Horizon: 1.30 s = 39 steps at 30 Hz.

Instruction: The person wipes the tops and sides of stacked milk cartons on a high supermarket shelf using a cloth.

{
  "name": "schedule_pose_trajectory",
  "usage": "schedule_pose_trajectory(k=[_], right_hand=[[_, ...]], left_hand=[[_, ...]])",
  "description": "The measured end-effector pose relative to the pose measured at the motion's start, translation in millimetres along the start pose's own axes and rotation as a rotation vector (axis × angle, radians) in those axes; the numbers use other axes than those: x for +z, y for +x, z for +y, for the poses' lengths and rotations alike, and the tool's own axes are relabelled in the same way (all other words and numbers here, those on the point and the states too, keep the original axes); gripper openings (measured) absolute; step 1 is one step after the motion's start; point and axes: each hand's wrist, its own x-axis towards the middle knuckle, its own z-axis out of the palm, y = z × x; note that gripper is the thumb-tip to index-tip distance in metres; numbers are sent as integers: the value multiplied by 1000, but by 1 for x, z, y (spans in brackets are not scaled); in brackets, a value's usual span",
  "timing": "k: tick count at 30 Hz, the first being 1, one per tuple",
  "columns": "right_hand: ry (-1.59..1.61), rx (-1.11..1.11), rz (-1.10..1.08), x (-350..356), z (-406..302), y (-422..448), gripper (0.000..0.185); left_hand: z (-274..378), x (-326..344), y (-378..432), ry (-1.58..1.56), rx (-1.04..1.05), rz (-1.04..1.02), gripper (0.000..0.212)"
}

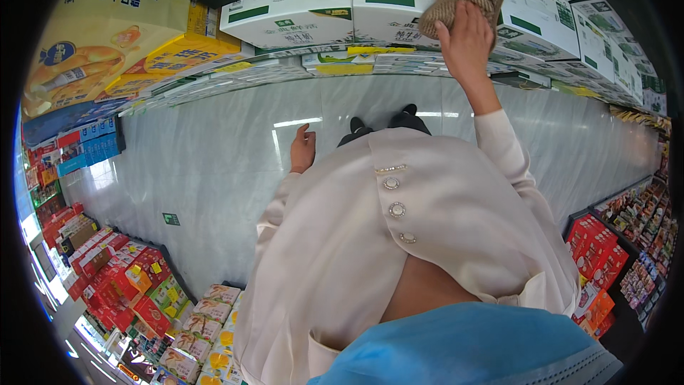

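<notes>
My right hand (468, 40) lies with its fingers spread slightly over a bunched brown cloth (459, 2) at the upper right of the view. The cloth rests against white and green milk cartons (393, 13) on the shelf display, covering part of one. Another white carton (288, 18) stands to the left of it, and a stack of similar ones (537, 24) to the right. My left hand (303, 148) hangs beside my body above the floor, its fingers partly curled and holding nothing.
Yellow boxes (181, 53) and a large yellow printed panel (107, 27) stand at the upper left. Red gift boxes (120, 272) are stacked at the lower left, and more red boxes (596, 251) at the right. Grey tiled floor (214, 160) lies around my feet.
</notes>
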Motion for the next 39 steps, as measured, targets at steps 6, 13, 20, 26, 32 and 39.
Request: schedule_pose_trajectory(k=[6,13,20,26,32,39], right_hand=[[-68,-51,24,16,-33,14,59],[320,-292,-312,23,-133,56,53],[578,-671,-295,57,-194,101,46],[504,-672,-234,40,-142,95,39],[382,-625,-359,7,-74,84,41],[399,-756,-432,25,-151,111,39]], left_hand=[[47,2,14,-128,138,-29,38],[201,-17,18,-324,385,61,37],[245,-31,33,-319,596,550,38],[199,-14,32,-648,347,449,38],[168,10,24,-845,121,280,36],[153,-25,31,-882,110,381,35]])
